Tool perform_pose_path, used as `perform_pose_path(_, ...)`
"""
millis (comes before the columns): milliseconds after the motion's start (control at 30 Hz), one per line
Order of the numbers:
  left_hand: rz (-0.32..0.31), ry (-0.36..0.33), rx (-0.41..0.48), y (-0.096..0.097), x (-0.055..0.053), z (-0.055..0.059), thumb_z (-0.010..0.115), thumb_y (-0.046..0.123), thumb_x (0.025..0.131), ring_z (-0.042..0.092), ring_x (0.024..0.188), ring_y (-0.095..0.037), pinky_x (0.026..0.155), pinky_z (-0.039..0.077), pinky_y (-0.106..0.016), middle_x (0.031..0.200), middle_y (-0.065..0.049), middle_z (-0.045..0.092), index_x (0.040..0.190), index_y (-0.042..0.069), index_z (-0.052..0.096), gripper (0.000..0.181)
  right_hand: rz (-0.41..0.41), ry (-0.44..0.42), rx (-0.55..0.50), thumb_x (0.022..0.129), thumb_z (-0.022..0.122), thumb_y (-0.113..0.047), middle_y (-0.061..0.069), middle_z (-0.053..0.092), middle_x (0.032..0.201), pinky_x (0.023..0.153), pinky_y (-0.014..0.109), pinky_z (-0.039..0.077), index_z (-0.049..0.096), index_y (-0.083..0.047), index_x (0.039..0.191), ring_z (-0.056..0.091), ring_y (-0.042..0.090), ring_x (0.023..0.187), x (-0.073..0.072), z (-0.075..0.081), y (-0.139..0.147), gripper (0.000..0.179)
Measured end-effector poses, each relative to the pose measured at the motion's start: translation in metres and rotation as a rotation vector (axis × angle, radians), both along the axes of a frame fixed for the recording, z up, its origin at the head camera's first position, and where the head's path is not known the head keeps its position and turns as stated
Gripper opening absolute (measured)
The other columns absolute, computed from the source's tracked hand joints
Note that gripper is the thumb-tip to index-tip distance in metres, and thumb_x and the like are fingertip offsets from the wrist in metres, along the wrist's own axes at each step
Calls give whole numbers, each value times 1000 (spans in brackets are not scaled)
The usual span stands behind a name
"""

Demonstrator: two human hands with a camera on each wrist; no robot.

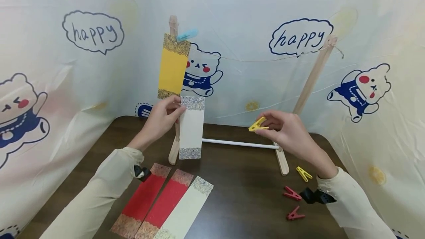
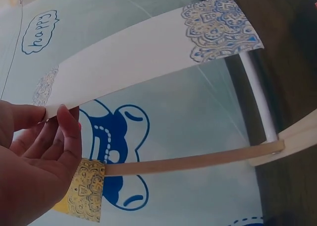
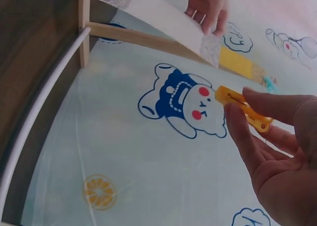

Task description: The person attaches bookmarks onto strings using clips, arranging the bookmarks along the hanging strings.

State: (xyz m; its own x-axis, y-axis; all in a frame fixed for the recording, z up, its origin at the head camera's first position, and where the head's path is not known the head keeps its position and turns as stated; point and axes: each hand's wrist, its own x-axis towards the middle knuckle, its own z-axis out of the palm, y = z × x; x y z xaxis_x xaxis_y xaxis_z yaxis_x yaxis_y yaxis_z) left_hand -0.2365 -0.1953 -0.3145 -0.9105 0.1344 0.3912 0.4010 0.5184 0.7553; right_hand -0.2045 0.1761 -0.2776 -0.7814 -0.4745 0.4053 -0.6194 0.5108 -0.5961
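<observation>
Between thumb and fingers, my left hand (image 1: 163,116) pinches the upper left edge of a white paper strip (image 1: 192,128) with blue-grey patterned ends. Just above and left of it hangs a yellow strip (image 1: 173,67), clipped by a light blue clothespin (image 1: 187,35) to a string (image 1: 249,61). My right hand (image 1: 287,127) pinches a yellow clothespin (image 1: 258,124) in the air, right of the white strip. The right wrist view shows the clothespin (image 3: 242,108) between thumb and fingertips. The white strip (image 2: 124,57) spreads out from the left fingers in the left wrist view.
Two red strips (image 1: 142,198) and a pale strip (image 1: 186,209) lie on the dark table (image 1: 239,194). At right lie another yellow clothespin (image 1: 304,173) and two red clothespins (image 1: 293,193). The string's wooden posts (image 1: 313,75) are joined low down by a white rod (image 1: 239,143).
</observation>
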Motion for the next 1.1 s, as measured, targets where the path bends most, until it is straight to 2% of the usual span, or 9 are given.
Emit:
perform_pose_path(100,-10,9,4,1,-5,5,61,18,100,62,70,-31,62,55,-30,98,-14,72,120,3,59,25,18,-17,-1,86,78,-8,6,73,100,72,23,58,68,-4,113,72,13,87,-5,7,-5,29)
perform_pose_path(300,-24,30,6,3,-13,15,60,18,101,62,70,-33,60,56,-33,99,-15,72,119,4,58,23,56,-56,-8,88,73,1,16,71,111,75,22,58,65,3,121,73,23,95,-15,17,-11,34)
perform_pose_path(467,-23,62,8,8,-20,26,61,17,100,63,68,-33,64,58,-39,100,-16,72,120,3,58,24,57,-47,2,90,73,-7,15,71,112,76,23,58,66,1,121,72,23,96,-24,26,-16,33)
perform_pose_path(633,-8,73,13,15,-25,36,62,16,99,63,70,-26,65,57,-36,101,-15,72,120,3,61,25,25,8,22,94,71,-20,10,72,109,83,29,57,67,-1,120,70,19,95,-31,35,-23,33)
perform_pose_path(733,-14,71,17,19,-26,42,62,18,100,63,74,-25,65,55,-31,102,-14,72,120,1,62,26,11,42,7,94,71,-21,9,72,108,84,24,55,67,-2,121,69,18,94,-33,43,-28,33)
perform_pose_path(867,-29,65,27,19,-29,51,61,20,100,62,79,-27,65,53,-23,104,-17,71,121,-2,61,30,16,84,-20,94,71,-17,11,71,108,84,18,53,63,-2,129,68,19,94,-38,54,-36,39)
perform_pose_path(1000,-15,69,38,18,-31,57,62,19,100,62,81,-26,67,55,-26,105,-18,72,123,-2,62,31,36,135,-31,93,71,-13,11,71,108,85,28,56,59,-2,136,68,19,92,-43,65,-46,45)
perform_pose_path(1100,-7,73,45,19,-32,60,62,17,99,63,80,-26,66,56,-28,104,-18,72,120,-2,62,28,38,155,-34,93,72,-17,8,72,108,86,33,56,57,-6,137,68,16,92,-44,72,-53,48)
